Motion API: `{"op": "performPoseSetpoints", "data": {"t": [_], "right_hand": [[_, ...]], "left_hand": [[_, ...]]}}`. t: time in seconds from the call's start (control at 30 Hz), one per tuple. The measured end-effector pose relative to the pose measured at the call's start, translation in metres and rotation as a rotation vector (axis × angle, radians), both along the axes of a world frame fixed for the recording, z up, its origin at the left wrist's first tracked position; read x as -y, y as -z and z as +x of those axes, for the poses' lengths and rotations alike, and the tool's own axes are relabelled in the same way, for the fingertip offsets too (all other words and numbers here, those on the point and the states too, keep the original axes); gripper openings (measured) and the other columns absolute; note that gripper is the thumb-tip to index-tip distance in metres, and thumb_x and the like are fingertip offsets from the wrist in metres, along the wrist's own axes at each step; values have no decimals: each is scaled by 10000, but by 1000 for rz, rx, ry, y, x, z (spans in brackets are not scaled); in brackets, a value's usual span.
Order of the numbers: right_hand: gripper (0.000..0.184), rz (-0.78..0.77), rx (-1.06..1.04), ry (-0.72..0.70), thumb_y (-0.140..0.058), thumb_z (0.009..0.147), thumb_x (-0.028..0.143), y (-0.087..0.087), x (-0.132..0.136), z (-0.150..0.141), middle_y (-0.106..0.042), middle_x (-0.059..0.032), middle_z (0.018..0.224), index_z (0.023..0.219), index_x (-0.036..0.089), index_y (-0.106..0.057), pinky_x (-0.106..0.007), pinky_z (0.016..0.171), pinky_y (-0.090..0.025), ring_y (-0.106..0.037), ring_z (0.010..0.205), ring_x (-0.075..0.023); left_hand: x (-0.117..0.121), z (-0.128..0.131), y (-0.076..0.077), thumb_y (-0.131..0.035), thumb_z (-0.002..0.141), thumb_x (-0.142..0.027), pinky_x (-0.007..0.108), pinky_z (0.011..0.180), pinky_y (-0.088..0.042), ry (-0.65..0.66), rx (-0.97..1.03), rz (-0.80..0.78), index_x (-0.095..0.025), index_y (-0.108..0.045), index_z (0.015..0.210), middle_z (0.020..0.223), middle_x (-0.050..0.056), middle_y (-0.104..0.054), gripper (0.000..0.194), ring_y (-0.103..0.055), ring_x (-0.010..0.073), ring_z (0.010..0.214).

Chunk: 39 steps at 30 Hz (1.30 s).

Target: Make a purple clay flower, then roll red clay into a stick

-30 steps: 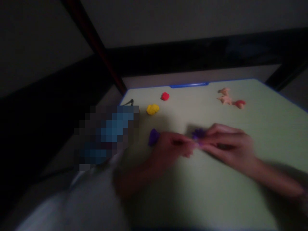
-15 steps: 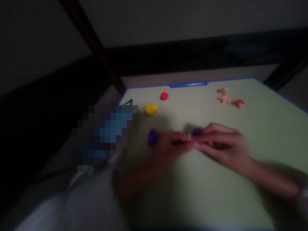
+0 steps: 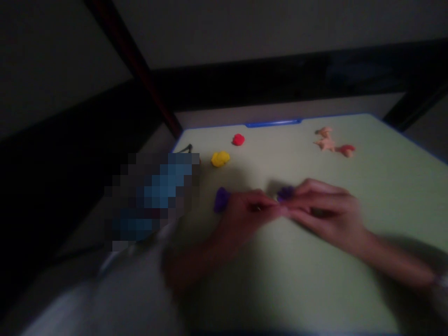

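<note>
Purple clay point(image 3: 286, 192) sits pinched between the fingertips of both hands, left hand point(image 3: 245, 214) and right hand point(image 3: 324, 212) meeting low over the green counter point(image 3: 315, 280), seemingly to steady the shaping. A second purple lump point(image 3: 221, 199) lies just beside the left hand, within reach; the yellow lump point(image 3: 220, 158), red lump point(image 3: 238, 139) and peach figure point(image 3: 331, 141) sit well apart, out of the way.

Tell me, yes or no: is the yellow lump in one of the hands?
No, the yellow lump lies alone on the green table, apart from both hands, which meet at a purple piece.
</note>
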State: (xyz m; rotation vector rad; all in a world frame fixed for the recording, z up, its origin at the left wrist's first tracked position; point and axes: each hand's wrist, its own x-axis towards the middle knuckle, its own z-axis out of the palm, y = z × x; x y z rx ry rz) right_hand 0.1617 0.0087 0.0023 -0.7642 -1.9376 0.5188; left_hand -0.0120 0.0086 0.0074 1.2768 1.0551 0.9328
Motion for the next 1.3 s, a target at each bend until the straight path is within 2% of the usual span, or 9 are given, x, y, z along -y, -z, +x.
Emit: {"op": "performPoseSetpoints", "data": {"t": [0.13, 0.3, 0.37, 0.5, 0.67, 0.9, 1.1, 1.23, 1.3], "right_hand": [[113, 12, -17, 7, -647, 797, 201, -1, -1, 1, -613, -18, 686, 860, 231, -736, -203, 427, -408, -564, 573, -99], [134, 39, -7, 66, -669, 767, 152, -2, -3, 4, -611, -16, 694, 854, 227, -740, -206, 426, -409, -535, 543, -90], [137, 38, -8, 72, -672, 764, 152, -1, -3, 5, -615, -16, 698, 854, 230, -739, -207, 426, -411, -534, 544, -91], [156, 13, -3, 72, -695, 745, 155, -1, -3, 4, -624, -21, 711, 880, 221, -734, -216, 448, -430, -549, 558, -96], [121, -6, 8, 19, -672, 770, 163, 0, -3, 4, -626, -34, 726, 874, 188, -727, -216, 450, -426, -566, 583, -102], [128, -8, -12, 42, -656, 781, 147, 0, -3, 5, -618, -23, 711, 869, 199, -731, -216, 443, -408, -536, 558, -93], [127, -38, -17, 36, -680, 755, 139, -2, -3, 5, -611, -19, 698, 865, 185, -723, -226, 475, -421, -546, 571, -101], [92, -175, 17, 25, -632, 797, 200, -7, -1, 3, -593, -30, 686, 834, 148, -697, -227, 457, -390, -520, 552, -103], [140, -243, 52, 23, -584, 830, 221, -9, -1, 2, -573, -28, 651, 760, 139, -674, -223, 449, -373, -512, 551, -106]], "left_hand": [[1, 1, -2, -679, 670, -219, 227, 589, -345, -8, 7, -9, -148, -698, 637, 588, -26, -539, 81, -465, 97, 608], [-2, 0, 1, -643, 690, -335, 236, 502, -270, -34, 14, -56, -157, -556, 479, 480, -48, -437, 289, -368, 82, 499], [-3, 0, 3, -651, 678, -338, 235, 495, -265, -39, 16, -76, -159, -545, 483, 476, -52, -429, 285, -362, 81, 495], [-2, 0, 1, -648, 690, -278, 230, 512, -286, -47, 5, -11, -155, -571, 491, 496, -49, -450, 246, -383, 82, 516], [-1, 1, -2, -635, 697, -243, 230, 519, -290, -39, -42, 26, -149, -636, 559, 512, -49, -445, 167, -384, 85, 526], [-2, -1, 5, -591, 737, -383, 239, 492, -288, -61, -15, -39, -163, -507, 486, 473, -49, -404, 344, -367, 88, 487], [-2, 0, 4, -656, 688, -249, 225, 524, -314, -38, -64, 80, -145, -659, 602, 548, -38, -483, 135, -413, 87, 544], [-2, -1, 7, -665, 687, -239, 227, 547, -341, -58, -57, 117, -148, -670, 615, 586, -26, -533, 116, -460, 96, 576], [-2, -1, 8, -676, 681, -232, 223, 548, -342, -62, -65, 130, -143, -670, 613, 592, -25, -537, 113, -467, 95, 582]]}}
